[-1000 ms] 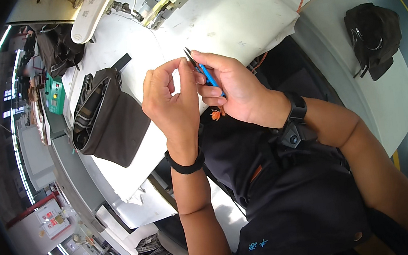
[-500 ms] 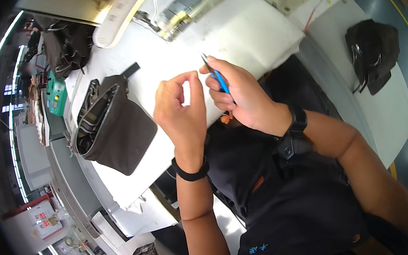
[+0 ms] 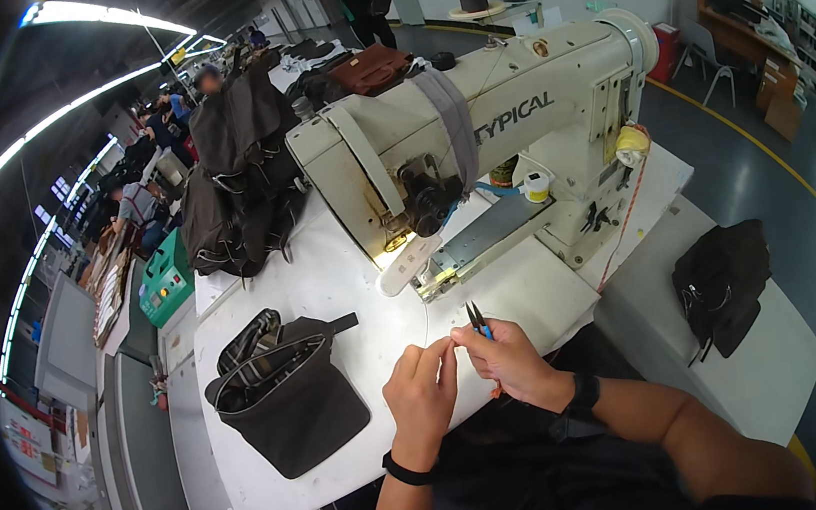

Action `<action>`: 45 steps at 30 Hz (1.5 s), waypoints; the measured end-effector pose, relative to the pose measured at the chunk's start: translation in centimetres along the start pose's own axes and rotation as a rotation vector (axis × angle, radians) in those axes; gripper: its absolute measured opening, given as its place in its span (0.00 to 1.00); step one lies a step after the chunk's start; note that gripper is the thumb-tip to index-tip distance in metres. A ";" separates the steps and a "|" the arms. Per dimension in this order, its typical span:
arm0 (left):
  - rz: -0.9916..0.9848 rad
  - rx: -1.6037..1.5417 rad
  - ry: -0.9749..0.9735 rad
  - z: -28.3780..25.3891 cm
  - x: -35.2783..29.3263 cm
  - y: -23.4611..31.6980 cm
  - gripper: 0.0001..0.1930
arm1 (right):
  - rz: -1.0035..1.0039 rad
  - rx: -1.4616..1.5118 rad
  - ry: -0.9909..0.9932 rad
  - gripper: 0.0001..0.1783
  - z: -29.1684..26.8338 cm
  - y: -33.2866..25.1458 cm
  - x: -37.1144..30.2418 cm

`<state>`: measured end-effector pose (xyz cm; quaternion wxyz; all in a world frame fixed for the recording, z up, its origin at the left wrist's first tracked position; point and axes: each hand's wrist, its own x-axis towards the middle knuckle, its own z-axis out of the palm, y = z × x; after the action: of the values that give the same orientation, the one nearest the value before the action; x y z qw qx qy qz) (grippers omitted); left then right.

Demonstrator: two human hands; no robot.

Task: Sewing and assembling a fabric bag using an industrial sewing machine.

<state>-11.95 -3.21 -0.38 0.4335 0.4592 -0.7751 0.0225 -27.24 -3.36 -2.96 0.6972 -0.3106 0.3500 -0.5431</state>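
Observation:
My left hand (image 3: 419, 403) is closed in a pinch, thumb against forefinger, above the white table. A thin thread (image 3: 427, 321) runs down from the sewing machine's needle area to its fingers. My right hand (image 3: 519, 365) is wrapped round blue-handled thread snips (image 3: 480, 323), their dark blades pointing up and away from me. The fingertips of both hands meet or nearly meet. Left of my hands a dark grey-brown fabric bag (image 3: 295, 409) lies on the table, its zipped mouth open on a plaid lining.
The cream sewing machine (image 3: 540, 89) stands just beyond my hands. Dark bags (image 3: 243, 173) are piled at the far left, near a green box (image 3: 166, 279). Another dark fabric piece (image 3: 725, 284) lies on the right-hand side table (image 3: 774, 374). A person (image 3: 361, 3) stands in the background.
The view has tipped up, bringing the whole sewing machine in. My two hands, apart before, have come together at the fingertips. The snips remain in my right hand.

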 end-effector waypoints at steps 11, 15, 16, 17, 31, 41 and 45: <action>-0.171 -0.326 -0.046 -1.3 0.9 0.5 0.07 | -0.192 -0.456 0.035 0.16 0.6 -1.6 -1.1; -0.218 -0.341 -0.067 -1.3 0.7 0.5 0.06 | -0.241 -0.485 0.028 0.16 0.3 -1.4 -1.1; -0.222 -0.349 -0.072 -1.2 0.6 0.4 0.06 | -0.261 -0.493 0.027 0.16 0.3 -1.4 -1.1; -0.232 -0.342 -0.078 -1.2 0.5 0.4 0.06 | -0.264 -0.499 0.021 0.16 0.2 -1.4 -1.2; -0.227 -0.286 0.046 -2.4 1.1 0.0 0.04 | -0.031 -1.218 -0.348 0.19 -3.3 -1.9 -3.5; -0.499 -0.586 0.028 0.6 2.2 -4.6 0.07 | 0.222 -1.644 -0.727 0.21 -6.3 -5.2 -6.7; -0.629 -0.710 -0.022 1.0 3.8 -5.8 0.08 | -0.063 -1.524 -0.393 0.17 -6.8 -6.0 -5.0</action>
<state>-9.10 -9.60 -0.49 0.5414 0.4951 -0.5626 -0.3812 -36.93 -0.19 -1.17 0.3252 -0.8033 0.4872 -0.1081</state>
